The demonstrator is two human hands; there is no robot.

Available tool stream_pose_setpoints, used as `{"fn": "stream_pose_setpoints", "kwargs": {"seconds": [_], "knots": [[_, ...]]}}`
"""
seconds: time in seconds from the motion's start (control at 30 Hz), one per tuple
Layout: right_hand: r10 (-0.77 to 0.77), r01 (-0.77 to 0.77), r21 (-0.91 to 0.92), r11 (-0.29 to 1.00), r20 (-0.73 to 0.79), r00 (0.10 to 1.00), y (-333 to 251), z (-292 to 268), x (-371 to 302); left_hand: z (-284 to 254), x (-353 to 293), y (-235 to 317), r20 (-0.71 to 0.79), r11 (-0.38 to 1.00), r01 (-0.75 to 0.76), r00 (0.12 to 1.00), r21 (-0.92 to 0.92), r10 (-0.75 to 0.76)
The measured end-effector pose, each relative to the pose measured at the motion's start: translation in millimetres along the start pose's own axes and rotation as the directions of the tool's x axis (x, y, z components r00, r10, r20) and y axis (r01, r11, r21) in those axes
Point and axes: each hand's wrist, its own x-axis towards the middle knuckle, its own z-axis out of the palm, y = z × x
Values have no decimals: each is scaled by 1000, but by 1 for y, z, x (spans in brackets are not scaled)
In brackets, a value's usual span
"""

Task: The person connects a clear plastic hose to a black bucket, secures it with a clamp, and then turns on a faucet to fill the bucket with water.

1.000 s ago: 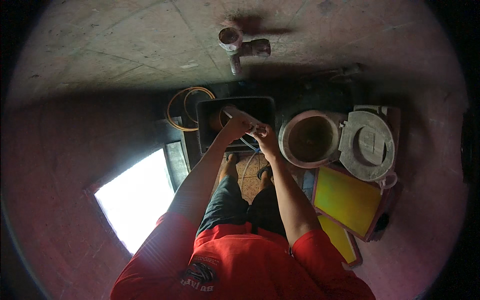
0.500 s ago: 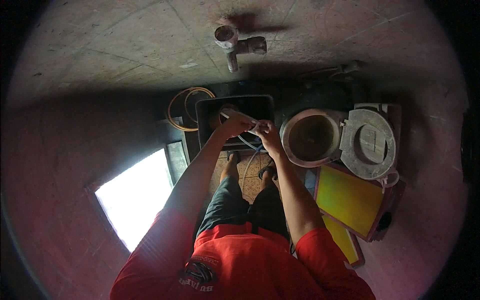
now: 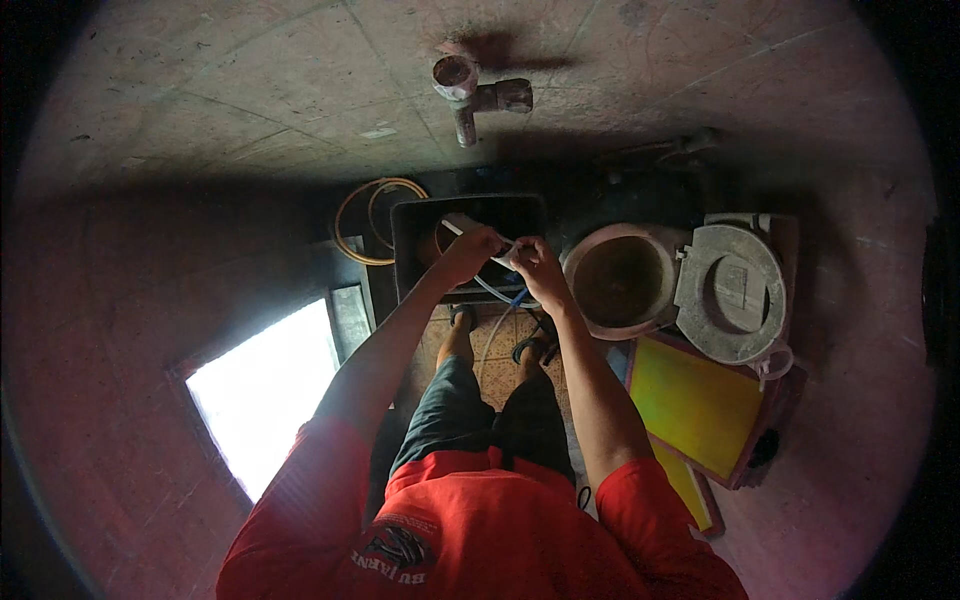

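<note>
Both my hands meet over a black tub [image 3: 400, 250] and close on a pale, long, flat piece [image 3: 455, 224] whose exact kind I cannot make out. My left hand [image 3: 470, 256] grips it around the middle. My right hand [image 3: 540, 274] pinches its near right end, the fingertips almost touching those of the left. The far left end of the piece sticks out past my left hand, over the tub. A thin pale hose [image 3: 490, 290] curves below my hands, with a blue part [image 3: 519, 298] beside my right wrist.
To the right stand a stained toilet bowl [image 3: 586, 310] and its grey seat [image 3: 760, 330]. Yellow framed screens [image 3: 695, 405] lean below them. An orange hose coil [image 3: 345, 235] lies left of the tub. A tap [image 3: 490, 97] juts from the wall. A bright white rectangle [image 3: 275, 395] glows at left.
My hands stay on the pale piece, with only small finger shifts. The left hand has moved slightly along it. The whole view has tilted a little.
</note>
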Motion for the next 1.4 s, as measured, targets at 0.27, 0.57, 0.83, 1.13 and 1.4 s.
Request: {"fn": "stream_pose_setpoints", "kwargs": {"seconds": [0.27,0.57,0.83,1.13,1.4], "knots": [[16,-5,133,991,-82,997,-13,11,-1,20,7,-10,-265,997,-41,963,59,56],[-43,60,121,991,-134,990,19,14,15,10,7,12,-228,951,-10,970,309,84],[-29,27,-24,999,-107,994,6,5,12,-22,7,36,124,540,-173,984,823,125],[51,-49,148,988,-8,999,-15,-6,10,-53,-11,48,86,993,23,996,119,-33],[36,-37,183,982,13,999,-17,-7,9,-81,-13,49,120,466,-24,977,884,-177]]}}
